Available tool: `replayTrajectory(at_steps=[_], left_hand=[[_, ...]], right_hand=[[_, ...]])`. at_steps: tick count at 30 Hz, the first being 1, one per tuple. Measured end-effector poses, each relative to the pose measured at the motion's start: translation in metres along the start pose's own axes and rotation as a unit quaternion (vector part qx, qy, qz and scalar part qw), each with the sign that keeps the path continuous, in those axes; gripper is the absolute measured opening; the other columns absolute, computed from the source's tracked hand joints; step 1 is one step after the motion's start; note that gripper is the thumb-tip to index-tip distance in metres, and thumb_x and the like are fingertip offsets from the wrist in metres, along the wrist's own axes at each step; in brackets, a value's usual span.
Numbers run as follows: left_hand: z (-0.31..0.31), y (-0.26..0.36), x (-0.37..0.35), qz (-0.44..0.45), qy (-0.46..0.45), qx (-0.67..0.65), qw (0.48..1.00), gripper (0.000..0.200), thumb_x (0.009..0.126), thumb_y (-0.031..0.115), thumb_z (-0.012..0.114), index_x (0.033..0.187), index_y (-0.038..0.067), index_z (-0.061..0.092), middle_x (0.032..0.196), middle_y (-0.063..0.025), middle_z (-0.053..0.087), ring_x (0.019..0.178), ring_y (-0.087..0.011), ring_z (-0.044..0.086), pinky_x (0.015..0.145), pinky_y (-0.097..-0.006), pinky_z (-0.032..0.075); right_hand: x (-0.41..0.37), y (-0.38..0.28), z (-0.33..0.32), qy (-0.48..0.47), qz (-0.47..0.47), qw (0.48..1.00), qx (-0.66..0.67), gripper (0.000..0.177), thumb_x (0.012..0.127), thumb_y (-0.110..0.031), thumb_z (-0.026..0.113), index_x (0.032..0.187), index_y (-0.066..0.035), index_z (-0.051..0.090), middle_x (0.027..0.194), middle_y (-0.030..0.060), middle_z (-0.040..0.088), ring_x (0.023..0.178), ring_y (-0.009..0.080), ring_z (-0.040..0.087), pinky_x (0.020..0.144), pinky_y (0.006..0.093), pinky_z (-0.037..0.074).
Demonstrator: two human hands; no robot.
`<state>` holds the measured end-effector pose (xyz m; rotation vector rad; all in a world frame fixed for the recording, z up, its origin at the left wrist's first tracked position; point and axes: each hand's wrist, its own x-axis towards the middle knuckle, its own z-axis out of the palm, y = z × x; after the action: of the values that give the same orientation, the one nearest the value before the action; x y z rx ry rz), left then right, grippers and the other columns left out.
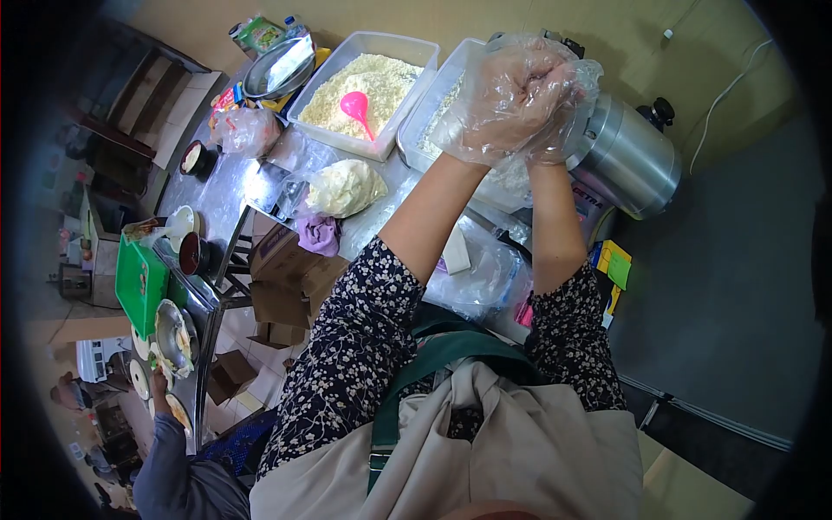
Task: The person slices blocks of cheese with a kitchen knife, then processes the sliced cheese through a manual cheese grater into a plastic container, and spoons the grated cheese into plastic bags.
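Both hands wear loose clear plastic gloves and are pressed together above the tubs at the upper centre. My left hand (507, 108) has its fingers curled against the other hand. My right hand (565, 104) is closed too, overlapping it at the right. Whatever lies between them, if anything, is hidden by the fingers and crinkled plastic. Behind and below them stands a clear tub (414, 130) of white powder. Left of it, another tub (303, 108) holds pale crumbly powder with a pink scoop (354, 106) on top.
A bag of white cream (345, 188) lies near a purple cloth (318, 236). A metal cylindrical machine (637, 156) stands at the right. Cardboard boxes (282, 295) sit below the table. At the far left, a co-worker's hand (159, 381) is near a metal bowl (176, 338) and green tray (140, 282).
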<state>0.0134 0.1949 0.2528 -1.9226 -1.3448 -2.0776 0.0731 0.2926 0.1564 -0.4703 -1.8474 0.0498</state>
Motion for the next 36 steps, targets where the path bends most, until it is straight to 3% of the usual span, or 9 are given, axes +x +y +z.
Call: replayTrajectory(at_steps=[3,8,12,14,18,20,21,23,36], left_hand=[[0.000,-0.001,-0.001,-0.002,-0.002,0.000,1.000,0.012,0.083,0.010,0.061,0.077,0.002,0.069,0.080,-0.0117,0.065,0.072,-0.0236,0.062,0.066,-0.0310,0.048],[-0.001,-0.001,-0.001,-0.002,-0.005,0.004,1.000,0.012,0.083,0.010,0.061,0.077,0.002,0.068,0.080,-0.0120,0.065,0.072,-0.0240,0.062,0.066,-0.0312,0.048],[-0.001,-0.001,-0.002,-0.002,-0.008,0.006,1.000,0.012,0.083,0.010,0.061,0.077,0.002,0.068,0.081,-0.0122,0.065,0.073,-0.0243,0.062,0.067,-0.0314,0.048],[-0.001,0.000,-0.002,0.000,-0.005,0.011,1.000,0.012,0.082,0.010,0.062,0.076,0.002,0.068,0.080,-0.0122,0.065,0.073,-0.0249,0.062,0.067,-0.0319,0.048],[-0.001,-0.005,-0.003,0.010,-0.004,0.018,1.000,0.012,0.082,0.011,0.062,0.076,0.002,0.068,0.079,-0.0123,0.065,0.074,-0.0260,0.062,0.068,-0.0329,0.047],[0.000,-0.009,-0.004,0.018,-0.006,0.019,1.000,0.014,0.083,0.013,0.062,0.077,0.002,0.067,0.079,-0.0124,0.065,0.075,-0.0266,0.062,0.069,-0.0334,0.047],[-0.001,-0.009,-0.004,0.022,-0.008,0.020,1.000,0.014,0.084,0.014,0.062,0.077,0.002,0.067,0.080,-0.0125,0.064,0.076,-0.0269,0.062,0.070,-0.0336,0.047],[-0.001,-0.008,-0.005,0.020,-0.013,0.017,1.000,0.014,0.084,0.014,0.062,0.077,0.003,0.067,0.079,-0.0122,0.064,0.075,-0.0265,0.062,0.069,-0.0334,0.047],[0.000,-0.011,-0.006,0.005,-0.020,0.008,1.000,0.013,0.082,0.012,0.062,0.073,0.004,0.068,0.078,-0.0114,0.064,0.074,-0.0261,0.061,0.068,-0.0334,0.047]], right_hand=[[0.000,0.012,0.002,-0.155,0.054,0.969,0.187,0.025,0.085,-0.029,0.059,0.103,-0.011,0.057,0.100,0.0089,0.060,0.094,0.0252,0.058,0.083,0.0365,0.043],[-0.001,-0.011,0.001,0.027,0.047,0.997,0.060,0.025,0.085,-0.027,0.059,0.104,-0.012,0.057,0.102,0.0078,0.060,0.094,0.0237,0.058,0.083,0.0363,0.044],[0.003,-0.018,-0.003,0.014,0.106,0.980,0.165,0.037,0.089,-0.044,0.056,0.103,-0.010,0.055,0.100,0.0067,0.059,0.091,0.0217,0.057,0.082,0.0346,0.044],[0.004,-0.018,-0.002,-0.028,0.251,0.848,0.465,0.061,0.088,-0.066,0.043,0.101,-0.007,0.053,0.097,0.0060,0.056,0.088,0.0177,0.054,0.081,0.0315,0.043],[0.008,-0.019,0.000,-0.046,0.215,0.865,0.451,0.075,0.084,-0.077,0.030,0.096,-0.006,0.052,0.094,0.0057,0.054,0.086,0.0148,0.052,0.079,0.0291,0.043],[-0.008,0.001,0.032,0.022,0.224,0.714,0.663,0.072,0.087,-0.074,0.030,0.093,-0.006,0.054,0.093,0.0055,0.055,0.085,0.0145,0.052,0.078,0.0293,0.042],[-0.007,0.000,0.024,0.022,0.224,0.714,0.663,0.072,0.087,-0.074,0.030,0.093,-0.006,0.054,0.093,0.0055,0.055,0.085,0.0145,0.052,0.078,0.0293,0.042],[-0.001,-0.009,-0.003,-0.054,0.127,0.912,0.387,0.031,0.092,-0.026,0.056,0.117,-0.009,0.052,0.113,0.0081,0.056,0.102,0.0229,0.054,0.089,0.0372,0.041],[-0.007,-0.011,-0.003,-0.055,0.172,0.952,0.246,0.028,0.092,-0.028,0.054,0.113,-0.009,0.053,0.106,0.0069,0.056,0.096,0.0231,0.053,0.089,0.0372,0.039]])
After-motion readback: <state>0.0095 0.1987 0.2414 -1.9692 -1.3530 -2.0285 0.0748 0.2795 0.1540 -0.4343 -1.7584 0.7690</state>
